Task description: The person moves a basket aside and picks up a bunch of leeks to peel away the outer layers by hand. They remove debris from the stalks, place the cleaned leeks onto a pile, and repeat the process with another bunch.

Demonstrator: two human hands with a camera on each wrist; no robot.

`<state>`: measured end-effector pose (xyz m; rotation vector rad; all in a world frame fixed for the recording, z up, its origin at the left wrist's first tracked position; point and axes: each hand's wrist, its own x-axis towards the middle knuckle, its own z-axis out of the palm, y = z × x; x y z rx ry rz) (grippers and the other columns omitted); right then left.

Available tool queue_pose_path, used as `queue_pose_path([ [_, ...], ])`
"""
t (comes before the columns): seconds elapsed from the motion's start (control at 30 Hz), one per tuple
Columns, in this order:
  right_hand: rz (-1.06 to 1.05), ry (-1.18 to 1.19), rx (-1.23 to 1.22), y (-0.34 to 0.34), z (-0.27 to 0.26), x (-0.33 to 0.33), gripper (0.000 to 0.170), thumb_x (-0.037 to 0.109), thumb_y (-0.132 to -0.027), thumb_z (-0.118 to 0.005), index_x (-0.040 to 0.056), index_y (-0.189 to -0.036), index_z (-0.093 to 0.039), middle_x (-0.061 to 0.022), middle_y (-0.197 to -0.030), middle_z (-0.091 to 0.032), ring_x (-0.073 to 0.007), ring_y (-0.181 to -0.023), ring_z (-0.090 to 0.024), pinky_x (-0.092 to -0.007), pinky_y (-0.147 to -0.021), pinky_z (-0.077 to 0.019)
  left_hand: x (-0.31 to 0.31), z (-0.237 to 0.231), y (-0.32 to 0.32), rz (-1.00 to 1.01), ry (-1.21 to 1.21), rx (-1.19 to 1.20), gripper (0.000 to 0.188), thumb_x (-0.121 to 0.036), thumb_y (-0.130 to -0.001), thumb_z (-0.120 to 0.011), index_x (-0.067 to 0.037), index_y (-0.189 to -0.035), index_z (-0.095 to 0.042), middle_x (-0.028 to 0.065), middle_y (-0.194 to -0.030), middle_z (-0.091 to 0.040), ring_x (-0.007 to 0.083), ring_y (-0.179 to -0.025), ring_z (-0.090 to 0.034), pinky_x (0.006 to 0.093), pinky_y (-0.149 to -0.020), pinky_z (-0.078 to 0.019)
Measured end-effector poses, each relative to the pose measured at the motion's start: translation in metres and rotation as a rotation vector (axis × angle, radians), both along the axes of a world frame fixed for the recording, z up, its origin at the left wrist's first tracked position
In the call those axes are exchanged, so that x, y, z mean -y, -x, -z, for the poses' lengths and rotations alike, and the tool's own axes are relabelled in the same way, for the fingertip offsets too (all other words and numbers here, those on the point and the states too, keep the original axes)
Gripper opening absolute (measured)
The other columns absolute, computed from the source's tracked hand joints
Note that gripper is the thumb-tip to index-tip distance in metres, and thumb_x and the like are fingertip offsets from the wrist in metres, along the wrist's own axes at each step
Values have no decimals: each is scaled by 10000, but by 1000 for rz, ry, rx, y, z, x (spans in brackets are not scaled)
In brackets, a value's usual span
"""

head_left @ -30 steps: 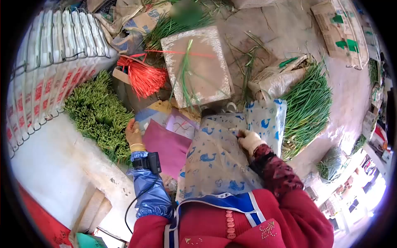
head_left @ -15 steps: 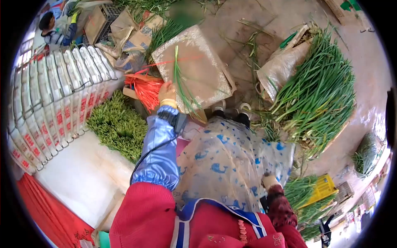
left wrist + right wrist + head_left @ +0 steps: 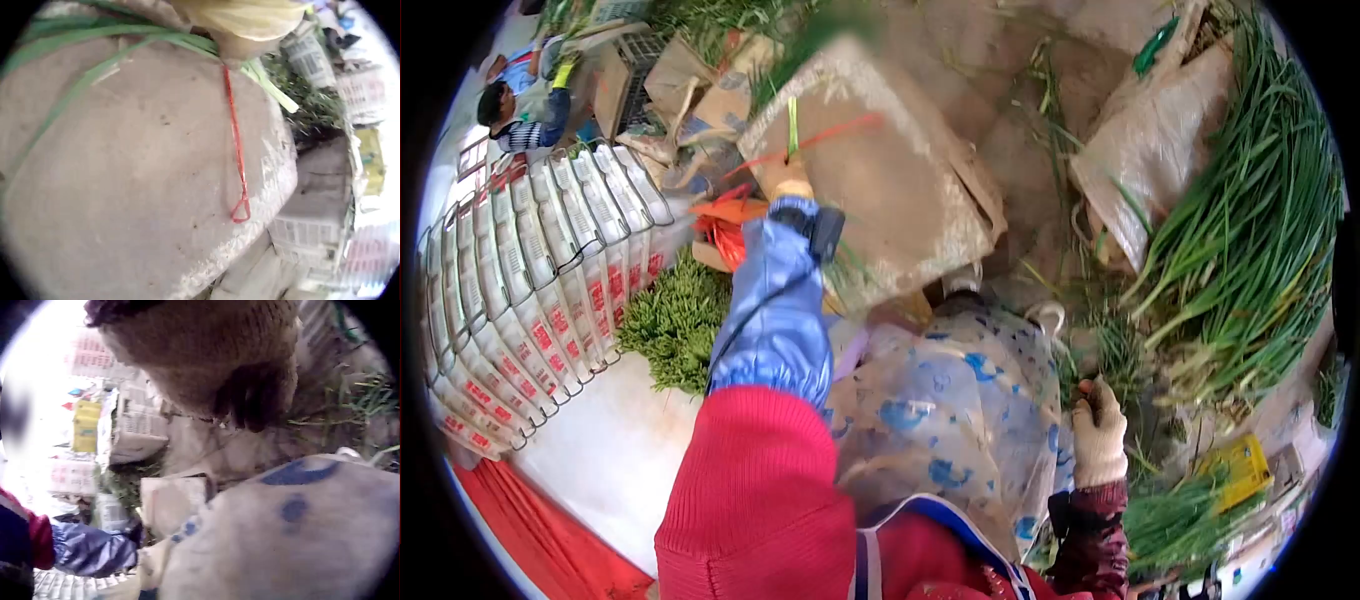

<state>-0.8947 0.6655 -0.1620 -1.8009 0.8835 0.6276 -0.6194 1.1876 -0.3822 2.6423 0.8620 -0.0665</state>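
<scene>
My left hand [image 3: 788, 180], bare above a blue sleeve, reaches onto a worn brown box [image 3: 880, 190]. It lies over a few long green stalks [image 3: 793, 125], their pale ends and leaves coming out on either side of it in the left wrist view. Red string [image 3: 235, 137] runs from the fingertips across the box to a small loop. The palm hides the finger pads, so I cannot tell whether they pinch stalks or string. In a pale knitted glove with dark bare fingertips, my right hand [image 3: 1097, 435] hangs loosely curled beside the patterned apron [image 3: 945, 420], holding nothing visible.
Trimmed green stalks [image 3: 670, 325] stand bundled at left, near white wire-bound packs [image 3: 540, 300]. A large leafy heap [image 3: 1250, 230] fills the right, above a yellow crate [image 3: 1235, 470]. Red strings [image 3: 725, 235] hang beside the box. Another person [image 3: 525, 110] works at the far left.
My left hand went from beside the trimmed stalks to the box's edge, then onto the loose stalks. My right hand left the apron for its right side. The head view shifted.
</scene>
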Motion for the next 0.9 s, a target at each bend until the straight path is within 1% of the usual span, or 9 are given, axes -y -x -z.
queue_pose_path([
  [0.03,-88,10,102,-24,3,-7,312,-35,-822,-554,-44,-1132,-589,-125,-975,-678,-208,-868,-657,-295,-783,-515,10,-22,-11,44,91,105,277,-285,-851,-652,-42,-972,-708,156,-729,-671,255,-608,-640,390,-542,-478],
  [0.07,-100,-75,86,-49,-2,-13,320,-37,-821,-550,-39,-1138,-589,-137,-977,-678,-213,-875,-660,-291,-794,-515,30,-40,-8,-66,587,170,247,-249,-922,-587,-53,-1024,-697,66,-700,-656,156,-596,-599,298,-527,-453],
  [0.17,-83,-198,326,-100,2,-39,337,-15,-838,-563,-38,-1175,-573,-157,-1005,-681,-202,-894,-667,-283,-795,-517,106,-114,5,-223,876,30,241,-233,-962,-557,-64,-1080,-682,13,-733,-646,102,-634,-592,240,-546,-444],
  [0.23,-102,-250,397,-137,4,-53,336,15,-852,-583,-31,-1185,-572,-136,-1020,-686,-171,-888,-664,-277,-784,-516,125,-125,23,2,984,-1,278,-221,-953,-568,-16,-1128,-633,91,-862,-679,154,-684,-626,250,-641,-511],
  [0.33,23,-337,405,-175,16,-72,273,121,-862,-571,39,-1121,-607,-165,-961,-668,-223,-902,-665,-303,-807,-493,176,-150,44,20,1127,-90,291,-212,-944,-589,-8,-1146,-632,66,-945,-690,146,-733,-634,242,-685,-519],
  [0.5,11,-366,435,-194,53,-89,467,181,-783,-669,7,-1207,-578,-159,-1053,-675,-235,-949,-658,-319,-830,-500,224,-152,66,146,1251,-186,290,-161,-893,-662,2,-1132,-636,58,-964,-693,134,-748,-643,230,-695,-511],
  [0.6,-90,-467,411,-197,45,-72,464,155,-761,-692,-20,-1178,-589,-163,-995,-678,-212,-882,-664,-309,-781,-511,262,-167,70,267,1269,-230,204,-111,-889,-662,-7,-1064,-657,49,-900,-688,108,-781,-624,220,-721,-490],
  [0.7,-97,-589,458,-190,63,-61,448,138,-742,-707,-47,-1137,-600,-152,-922,-681,-186,-818,-661,-300,-737,-515,274,-166,79,195,1268,-123,165,-107,-879,-675,-14,-1015,-672,47,-899,-687,106,-790,-617,222,-740,-486],
  [0.9,-155,-555,458,-180,49,-44,341,148,-743,-693,-14,-1041,-652,-70,-853,-679,-124,-775,-610,-280,-712,-498,283,-163,84,462,1040,29,132,-67,-864,-677,-4,-979,-693,54,-882,-690,100,-803,-616,236,-718,-489],
])
